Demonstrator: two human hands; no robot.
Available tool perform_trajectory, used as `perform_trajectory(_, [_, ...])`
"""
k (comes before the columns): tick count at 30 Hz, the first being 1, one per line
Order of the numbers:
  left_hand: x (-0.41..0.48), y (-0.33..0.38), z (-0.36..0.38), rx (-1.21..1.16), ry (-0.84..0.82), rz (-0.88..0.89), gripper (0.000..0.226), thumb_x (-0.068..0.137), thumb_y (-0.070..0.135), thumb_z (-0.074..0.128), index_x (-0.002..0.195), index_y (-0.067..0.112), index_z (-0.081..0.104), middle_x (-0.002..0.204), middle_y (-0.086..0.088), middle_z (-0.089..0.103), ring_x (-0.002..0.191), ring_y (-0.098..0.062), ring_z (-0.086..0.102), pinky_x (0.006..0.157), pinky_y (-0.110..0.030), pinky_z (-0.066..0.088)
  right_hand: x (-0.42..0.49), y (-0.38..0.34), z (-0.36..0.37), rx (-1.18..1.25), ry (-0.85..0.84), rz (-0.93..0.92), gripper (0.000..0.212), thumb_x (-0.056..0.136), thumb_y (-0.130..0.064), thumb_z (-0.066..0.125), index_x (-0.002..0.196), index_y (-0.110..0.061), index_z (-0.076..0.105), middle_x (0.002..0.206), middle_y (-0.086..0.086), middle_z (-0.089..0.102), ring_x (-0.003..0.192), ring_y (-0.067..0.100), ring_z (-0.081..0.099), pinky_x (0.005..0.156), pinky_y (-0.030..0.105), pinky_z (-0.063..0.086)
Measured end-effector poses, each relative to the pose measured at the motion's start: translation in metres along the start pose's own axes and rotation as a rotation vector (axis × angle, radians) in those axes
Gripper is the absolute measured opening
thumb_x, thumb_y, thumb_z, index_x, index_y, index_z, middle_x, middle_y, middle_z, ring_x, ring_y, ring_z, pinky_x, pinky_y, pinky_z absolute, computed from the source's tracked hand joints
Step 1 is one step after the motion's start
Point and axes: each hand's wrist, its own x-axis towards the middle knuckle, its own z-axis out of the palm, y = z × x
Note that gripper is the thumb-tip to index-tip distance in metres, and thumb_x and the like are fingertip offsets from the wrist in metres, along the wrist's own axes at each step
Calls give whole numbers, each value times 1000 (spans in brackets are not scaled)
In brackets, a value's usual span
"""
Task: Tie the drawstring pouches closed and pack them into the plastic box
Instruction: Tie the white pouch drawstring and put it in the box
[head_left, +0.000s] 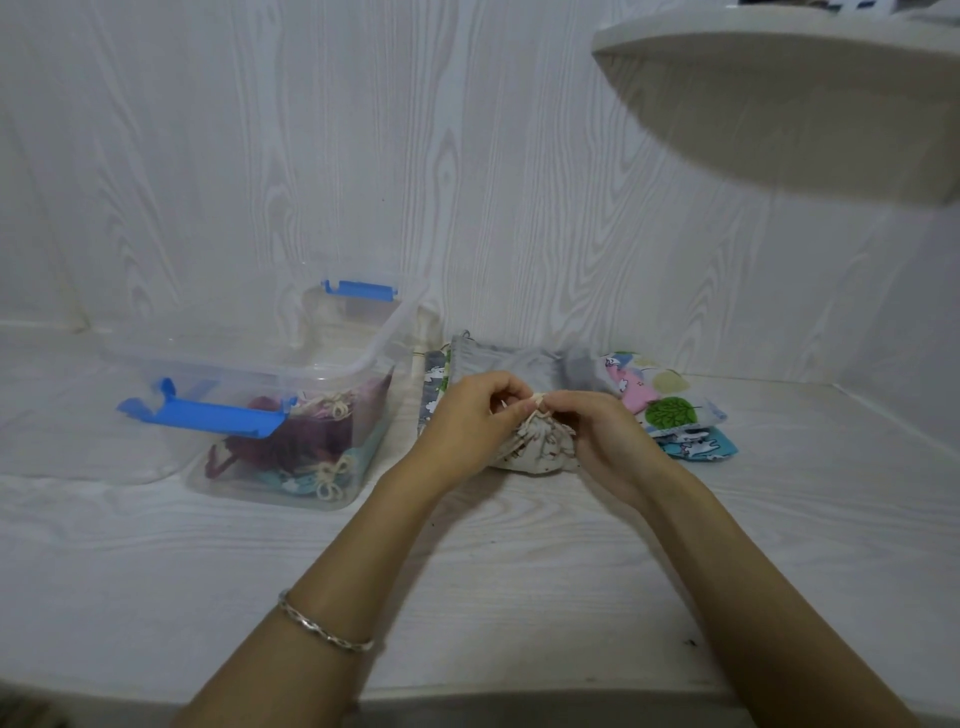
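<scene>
Sitting on the white wood-look table (519, 571), a small cream cloth pouch with tiny red dots (535, 454) was right in front of the person, between the two hands. The left hand (470, 415) had its fingers curled in and pinched the thin cream drawstring (537, 401) at the top of the pouch. The right hand (602, 431) had curled fingers too and pinched the same string from the other side, with its palm against the pouch. The top of the pouch was bunched up. A thin silver bracelet (324, 629) sat on the left wrist. Near the left hand stood the clear plastic box with blue clips (363, 358), and its top was open. Inside it lay a dark red cloth pouch (291, 441) and a light blue cloth pouch (306, 478), with cream strings tied in bows. Just behind the hands, close to the wall, lay a pile of flat pouches: a grey one (519, 364), a pink one (628, 389), a white one with a green tree (675, 413) and a bright blue one (701, 447) at the bottom. A white shelf (779, 104) hung high up on the right
</scene>
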Motion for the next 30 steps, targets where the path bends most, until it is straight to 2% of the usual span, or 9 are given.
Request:
perform_trajectory(2, [0, 1, 0, -56, -12, -21, 9, 89, 18, 65, 91, 11, 71, 79, -1, 66, 71, -16, 57, 69, -34, 50, -3, -2, 1, 82, -27, 40, 31, 86, -5, 52, 106, 14, 65, 106, 29, 68, 96, 32, 66, 84, 34, 56])
perform_trajectory(4, [0, 2, 1, -114, -41, -63, 12, 91, 17, 63, 92, 8, 71, 77, -1, 64, 69, -11, 55, 66, -29, 45, -4, -1, 2, 17, 21, -45, 19, 86, -3, 56, 94, 7, 70, 93, 24, 70, 85, 29, 67, 77, 33, 56])
perform_trajectory(6, [-1, 3, 1, -184, -48, -125, 13, 92, 16, 62, 91, 5, 70, 74, 0, 61, 68, -10, 53, 66, -25, 43, -4, 0, 3, -171, 132, -204, 7, 85, -4, 65, 89, -1, 70, 86, 15, 70, 79, 20, 65, 74, 29, 53])
perform_trajectory(9, [-1, 7, 1, -313, -26, -212, 13, 91, 13, 62, 92, 2, 69, 79, -8, 62, 74, -16, 55, 72, -31, 44, -2, 2, 0, -512, 293, -487, 13, 80, -6, 75, 83, -16, 67, 83, 2, 66, 75, 13, 60, 73, 25, 50])
perform_trajectory(12, [-1, 9, 1, -367, -21, -258, 19, 91, 12, 63, 97, -5, 68, 84, -11, 61, 78, -17, 54, 73, -26, 44, -4, 3, -2, -804, 288, -681, 16, 82, -14, 75, 81, -29, 71, 87, -1, 65, 85, 9, 59, 77, 18, 45])
perform_trajectory(17, [-1, 7, 0, -383, -2, -248, 19, 92, 12, 61, 100, -3, 70, 92, -20, 66, 82, -19, 58, 79, -31, 46, -9, 3, 0, -839, 257, -638, 10, 81, -30, 76, 91, -28, 77, 87, -6, 65, 88, 1, 57, 78, 14, 41])
perform_trajectory(21, [-2, 5, 0, -340, -29, -201, 19, 91, 9, 62, 104, -2, 70, 93, -14, 71, 81, -13, 64, 75, -20, 51, -6, 1, -2, -905, 313, -685, 7, 84, -15, 73, 87, -21, 76, 81, -9, 60, 85, 6, 56, 76, 12, 38])
perform_trajectory(26, [-1, 4, -5, -42, 90, -114, 12, 92, 14, 61, 86, 15, 71, 75, 7, 66, 69, -5, 58, 66, -20, 46, -4, 0, -6, -1002, 328, -726, 6, 87, -12, 69, 82, -15, 71, 81, -7, 58, 84, 10, 53, 77, 10, 36])
perform_trajectory(30, [-1, 0, -6, 224, 191, -56, 17, 92, 22, 59, 78, 30, 64, 75, 17, 58, 80, -10, 57, 79, -36, 49, -4, -3, -10, -971, 301, -652, 11, 87, -12, 67, 79, -19, 67, 80, -6, 59, 78, 4, 53, 72, 9, 37])
